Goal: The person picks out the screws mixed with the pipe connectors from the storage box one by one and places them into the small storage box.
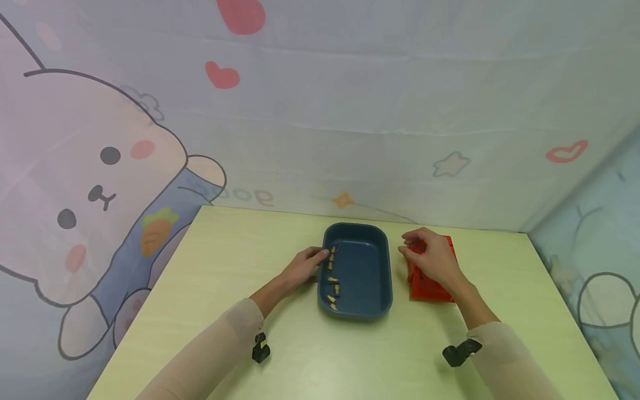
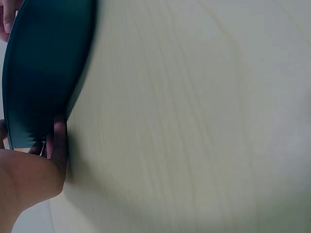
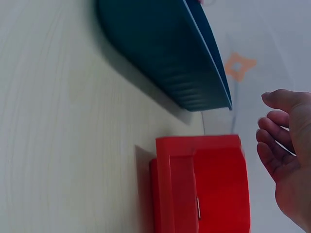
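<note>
head: left grip (image 1: 306,264) clamps the blue tray (image 1: 362,278), brass pieces (image 1: 333,280) just beyond; right grip (image 1: 433,259) hangs over the red box (image 1: 433,291). left wrist: fingers (image 2: 59,141) brace the tray, seemingly steadying it. right wrist: fingers apart; next probably calls for pinching.

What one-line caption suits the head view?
Left hand grips a blue tray holding small gold-colored pieces; right hand hovers over a red box.

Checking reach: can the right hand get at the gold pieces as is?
Probably yes: the right hand looks empty beside the tray, whose top is open; the left hand, at its left side, leaves most gold pieces uncovered.
</note>
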Motion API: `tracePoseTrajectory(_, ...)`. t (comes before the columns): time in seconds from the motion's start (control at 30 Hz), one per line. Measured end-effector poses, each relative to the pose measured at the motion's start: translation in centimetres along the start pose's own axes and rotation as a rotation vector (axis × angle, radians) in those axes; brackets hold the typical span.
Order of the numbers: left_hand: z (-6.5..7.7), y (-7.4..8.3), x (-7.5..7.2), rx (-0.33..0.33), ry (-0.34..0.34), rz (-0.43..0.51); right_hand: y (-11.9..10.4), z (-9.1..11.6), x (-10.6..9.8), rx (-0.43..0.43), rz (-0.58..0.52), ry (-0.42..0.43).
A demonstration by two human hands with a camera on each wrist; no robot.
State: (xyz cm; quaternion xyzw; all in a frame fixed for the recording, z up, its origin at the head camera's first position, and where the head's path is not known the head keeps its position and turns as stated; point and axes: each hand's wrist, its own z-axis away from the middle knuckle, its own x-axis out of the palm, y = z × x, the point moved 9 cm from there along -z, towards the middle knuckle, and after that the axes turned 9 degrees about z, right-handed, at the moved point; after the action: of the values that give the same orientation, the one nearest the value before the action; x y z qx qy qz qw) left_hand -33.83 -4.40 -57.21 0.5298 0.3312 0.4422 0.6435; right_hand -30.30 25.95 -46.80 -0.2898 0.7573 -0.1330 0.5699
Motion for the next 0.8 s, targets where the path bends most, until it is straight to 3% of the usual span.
tracePoseTrajectory(0.3, 0.0, 0.1, -0.2, 0.006, -0.002, 0.009, -2.3, -1.1, 1.3, -0.041, -0.024, -0.035)
tracePoseTrajectory(0.8, -0.1, 0.0, 0.0, -0.007, -0.003, -0.013, -3.5, -1.8, 3.6, -0.068, -0.084, -0.066)
